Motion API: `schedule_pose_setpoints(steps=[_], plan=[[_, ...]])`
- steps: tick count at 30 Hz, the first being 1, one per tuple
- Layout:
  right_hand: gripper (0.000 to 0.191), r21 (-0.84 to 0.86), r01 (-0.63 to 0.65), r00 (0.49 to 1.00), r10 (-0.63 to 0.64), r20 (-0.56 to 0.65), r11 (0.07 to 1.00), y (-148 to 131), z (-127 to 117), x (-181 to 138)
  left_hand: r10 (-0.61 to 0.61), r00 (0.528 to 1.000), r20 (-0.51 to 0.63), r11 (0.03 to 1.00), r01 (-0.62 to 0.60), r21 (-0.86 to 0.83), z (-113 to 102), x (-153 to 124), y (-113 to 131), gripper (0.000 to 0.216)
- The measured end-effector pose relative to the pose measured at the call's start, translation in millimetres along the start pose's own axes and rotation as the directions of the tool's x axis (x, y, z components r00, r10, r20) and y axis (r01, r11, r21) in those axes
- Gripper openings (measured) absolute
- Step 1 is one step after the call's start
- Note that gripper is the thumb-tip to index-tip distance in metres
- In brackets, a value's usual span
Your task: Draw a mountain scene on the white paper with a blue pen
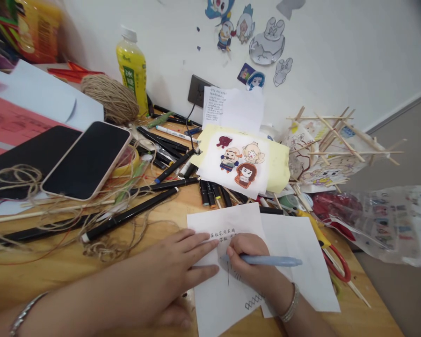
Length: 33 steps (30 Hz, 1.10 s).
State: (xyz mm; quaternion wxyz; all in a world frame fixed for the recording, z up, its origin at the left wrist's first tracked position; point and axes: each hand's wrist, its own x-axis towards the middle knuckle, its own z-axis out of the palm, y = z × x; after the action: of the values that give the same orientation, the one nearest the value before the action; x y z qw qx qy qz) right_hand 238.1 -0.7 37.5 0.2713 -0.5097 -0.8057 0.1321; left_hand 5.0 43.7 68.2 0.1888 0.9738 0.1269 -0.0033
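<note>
- Watching through the head view: right hand (252,267) has its fingers curled tight around a pale blue pen (266,260), tip down on the white sheet (217,299) at the near middle of the desk (49,267).
- Left hand (175,276) lies flat on the sheet's left edge, fingers stretched out and together, gripping nothing, pinning the paper.
- Progress, my reading: two short rows of characters sit at the sheet's top, a vertical stroke runs below the pen tip, and a small cross-hatched strip shows near the right wrist. Most of the lower sheet is blank, so I judge the writing early on.
- A second sheet (301,262) lies under the right forearm, overlapping to the right.
- Edges: the desk's right edge runs close beside the right wrist, with red-handled scissors (337,267) lying along it.
- Left side: loose twine (105,248) and black markers (126,216) crowd near the left hand's fingertips.
- Far side: more markers and a sticker sheet (243,161) just beyond the paper's top.
- Open room: bare wood only near left, beneath the left forearm.
</note>
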Motion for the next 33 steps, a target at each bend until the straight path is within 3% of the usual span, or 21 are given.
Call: schedule_pose_setpoints(steps=[20,33], plan=[[0.034,-0.024,-0.096,0.995,0.097,0.006,0.995,0.8,0.9,-0.6,0.008,0.998,-0.056,1.0,-0.01,-0.028,8.4,-1.9,-3.6,0.072],[0.034,-0.011,-0.125,0.992,0.124,-0.039,0.992,2.2,1.6,-1.9,-0.028,0.998,0.055,0.999,0.026,0.023,-6.5,0.2,3.5,0.071]])
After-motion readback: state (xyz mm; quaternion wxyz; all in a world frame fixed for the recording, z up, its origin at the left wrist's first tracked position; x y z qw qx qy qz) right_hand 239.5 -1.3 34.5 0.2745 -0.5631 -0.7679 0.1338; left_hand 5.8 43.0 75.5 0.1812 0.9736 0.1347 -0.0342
